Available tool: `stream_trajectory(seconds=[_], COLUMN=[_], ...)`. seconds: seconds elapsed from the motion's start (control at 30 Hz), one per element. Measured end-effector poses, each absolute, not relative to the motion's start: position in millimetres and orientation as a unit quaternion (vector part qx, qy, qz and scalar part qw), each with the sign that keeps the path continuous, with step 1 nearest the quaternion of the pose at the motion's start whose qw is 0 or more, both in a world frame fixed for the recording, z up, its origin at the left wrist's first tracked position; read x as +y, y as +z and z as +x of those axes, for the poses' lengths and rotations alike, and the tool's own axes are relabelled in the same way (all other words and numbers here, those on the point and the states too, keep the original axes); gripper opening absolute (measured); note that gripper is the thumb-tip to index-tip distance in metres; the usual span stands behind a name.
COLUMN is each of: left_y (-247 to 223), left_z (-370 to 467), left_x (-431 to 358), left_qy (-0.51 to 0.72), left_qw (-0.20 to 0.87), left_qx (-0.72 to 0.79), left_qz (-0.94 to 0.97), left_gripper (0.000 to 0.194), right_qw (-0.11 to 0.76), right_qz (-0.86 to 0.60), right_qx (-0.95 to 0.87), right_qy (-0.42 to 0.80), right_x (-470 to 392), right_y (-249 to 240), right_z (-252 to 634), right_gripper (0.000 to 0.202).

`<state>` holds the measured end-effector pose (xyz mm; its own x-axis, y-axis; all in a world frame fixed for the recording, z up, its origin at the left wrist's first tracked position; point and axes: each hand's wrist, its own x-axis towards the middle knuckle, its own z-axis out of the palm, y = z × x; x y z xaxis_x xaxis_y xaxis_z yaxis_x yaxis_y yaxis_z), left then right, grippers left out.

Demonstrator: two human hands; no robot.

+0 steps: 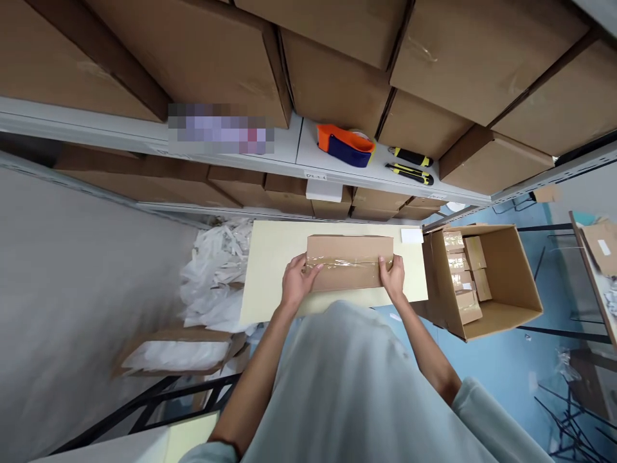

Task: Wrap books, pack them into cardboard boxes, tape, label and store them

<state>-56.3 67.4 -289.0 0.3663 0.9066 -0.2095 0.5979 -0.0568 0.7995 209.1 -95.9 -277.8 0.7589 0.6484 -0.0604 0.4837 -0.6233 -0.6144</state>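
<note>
A long brown cardboard box (350, 279) rests on the pale yellow tabletop (270, 257), with clear tape along the seam of its upper face. My left hand (297, 281) grips the box's left end, thumb on top and fingers around the side. At the right end, my right hand (393, 276) holds it the same way, its thumb pressed near the tape. The undersides of the fingers are partly hidden by the box. Near the table's far right corner lies a white card or label (411, 236).
A large open carton (506, 270) with several small taped boxes stands right of the table. Crumpled white plastic (212, 276) lies to the left. On the shelf (308, 145) ahead are an orange and blue tape dispenser (346, 145) and utility knives (411, 173), among stacked cartons.
</note>
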Motion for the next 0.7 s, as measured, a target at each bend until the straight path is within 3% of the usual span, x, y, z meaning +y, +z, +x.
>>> stream_trajectory(seconds=[0.2, 0.4, 0.7], left_y=[-302.9, -349.2, -374.1], left_z=[-94.6, -126.1, -123.0], left_x=[61.4, 29.0, 13.4], left_qy=[0.245, 0.197, 0.120], left_qw=[0.419, 0.481, 0.451], left_qx=[0.522, 0.575, 0.607], left_qz=[0.702, 0.632, 0.644], left_gripper=[0.058, 0.054, 0.046], right_qw=[0.297, 0.326, 0.236], right_qz=[-0.857, -0.852, -0.885], right_qx=[-0.398, -0.368, -0.316], right_qy=[0.136, 0.179, 0.247], right_x=[-130.4, -161.2, -169.2], right_y=[-288.5, -316.6, -349.8], right_z=[183.0, 149.9, 142.6], right_gripper=[0.051, 0.039, 0.030])
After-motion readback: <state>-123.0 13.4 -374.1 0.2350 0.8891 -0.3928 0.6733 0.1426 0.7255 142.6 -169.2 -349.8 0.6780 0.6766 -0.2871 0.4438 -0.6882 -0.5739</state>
